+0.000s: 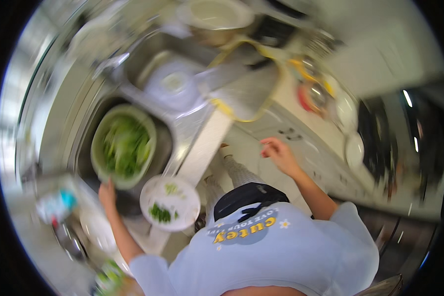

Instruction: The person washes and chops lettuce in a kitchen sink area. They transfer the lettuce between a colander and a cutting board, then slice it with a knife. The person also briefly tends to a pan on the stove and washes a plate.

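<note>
A pale green oval basin (152, 144) stands in the near compartment of a steel double sink, holding leafy green vegetables (125, 148). At its rim is my left hand (107, 194), with the fingers gripping the edge. My right hand (279, 153) hangs in the air over the floor, fingers loosely bent, and nothing shows in it. Close by the basin, a white plate (187, 211) on the sink's edge carries chopped green pieces (160, 213) and a small pale chopped heap (171, 189).
The far sink compartment (170, 81) contains a blurred pale thing. A yellow-edged cutting board (249, 87) bears a cleaver (222, 76) and juts past the counter edge. Behind it stands a white bowl (216, 16). Jars (312, 98) and white dishes (346, 111) line the right counter.
</note>
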The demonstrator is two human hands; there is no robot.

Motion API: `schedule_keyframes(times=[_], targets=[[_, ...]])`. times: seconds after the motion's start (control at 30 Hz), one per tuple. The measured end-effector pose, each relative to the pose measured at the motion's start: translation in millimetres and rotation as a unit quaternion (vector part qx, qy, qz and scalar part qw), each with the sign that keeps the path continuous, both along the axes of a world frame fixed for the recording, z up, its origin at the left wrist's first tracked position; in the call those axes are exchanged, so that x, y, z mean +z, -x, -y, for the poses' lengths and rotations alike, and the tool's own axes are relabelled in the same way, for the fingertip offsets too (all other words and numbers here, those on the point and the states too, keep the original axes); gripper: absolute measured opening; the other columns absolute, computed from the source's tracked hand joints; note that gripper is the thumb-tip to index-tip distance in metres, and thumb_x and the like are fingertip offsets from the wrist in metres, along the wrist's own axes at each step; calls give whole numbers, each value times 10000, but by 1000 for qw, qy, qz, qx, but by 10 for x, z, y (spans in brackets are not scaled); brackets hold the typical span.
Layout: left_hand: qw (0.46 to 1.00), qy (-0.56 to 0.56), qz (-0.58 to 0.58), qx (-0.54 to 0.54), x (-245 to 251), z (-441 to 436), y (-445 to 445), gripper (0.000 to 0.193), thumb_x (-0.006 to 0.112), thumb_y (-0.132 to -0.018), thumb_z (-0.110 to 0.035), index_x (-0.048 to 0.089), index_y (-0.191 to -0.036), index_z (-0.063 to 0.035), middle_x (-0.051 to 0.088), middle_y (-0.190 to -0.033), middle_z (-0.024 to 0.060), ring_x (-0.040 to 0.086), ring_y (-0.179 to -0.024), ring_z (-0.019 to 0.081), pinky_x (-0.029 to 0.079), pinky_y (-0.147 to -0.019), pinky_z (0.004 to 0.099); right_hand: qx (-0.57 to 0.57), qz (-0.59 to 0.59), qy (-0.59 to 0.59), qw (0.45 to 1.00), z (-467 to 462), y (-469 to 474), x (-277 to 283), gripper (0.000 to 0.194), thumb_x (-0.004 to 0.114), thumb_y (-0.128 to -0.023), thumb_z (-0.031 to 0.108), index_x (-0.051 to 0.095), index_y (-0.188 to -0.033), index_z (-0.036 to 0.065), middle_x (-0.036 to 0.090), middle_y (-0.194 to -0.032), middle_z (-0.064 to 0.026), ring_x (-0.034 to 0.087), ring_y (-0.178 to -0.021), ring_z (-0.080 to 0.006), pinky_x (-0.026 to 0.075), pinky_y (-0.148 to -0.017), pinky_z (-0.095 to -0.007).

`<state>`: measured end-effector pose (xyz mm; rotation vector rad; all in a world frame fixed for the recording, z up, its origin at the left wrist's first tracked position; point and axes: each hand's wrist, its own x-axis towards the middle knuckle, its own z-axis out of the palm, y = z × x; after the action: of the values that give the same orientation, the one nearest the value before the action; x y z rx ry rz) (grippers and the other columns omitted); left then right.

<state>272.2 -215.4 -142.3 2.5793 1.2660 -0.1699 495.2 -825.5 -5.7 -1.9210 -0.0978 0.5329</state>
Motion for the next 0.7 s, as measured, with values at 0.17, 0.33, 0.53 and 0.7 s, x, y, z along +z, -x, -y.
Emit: schedule_keyframes(times=[0.17,0.33,0.53,0.7], targets=[[995,-33,-31,-87,801,380,-553,552,530,-900,-501,553,-887,50,609,-809,224,575,-733,399,460,-666,477,-21,-44,352,935,1347,1146,-837,290,513,-927,247,580,-1108,30,666,-861,-144,651,-803,-287,520,-765,-390],[958,-19,-14,-287,1878,1977,-1204,517,531,-911,-424,585,-1141,36,635,-1007,268,619,-910,406,488,-772,467,-37,-103,326,939,2372,2502,-1284,353,565,-858,326,611,-1076,52,676,-846,-175,644,-820,-361,507,-777,-417],[852,105,-4,-513,2167,4320,-1726,355,566,-918,-353,602,-1062,-30,657,-879,202,627,-800,355,484,-711,435,-348,-167,323,864,3679,3154,-1226,321,595,-823,342,667,-955,59,674,-944,-165,636,-916,-332,503,-789,-434],[793,265,25,-549,2000,6258,-1505,219,616,-885,-200,575,-979,-6,637,-804,120,607,-673,200,478,-569,316,-514,55,376,769,5575,2869,-1030,248,555,-862,268,622,-835,32,649,-786,-166,629,-774,-346,505,-672,-434]])
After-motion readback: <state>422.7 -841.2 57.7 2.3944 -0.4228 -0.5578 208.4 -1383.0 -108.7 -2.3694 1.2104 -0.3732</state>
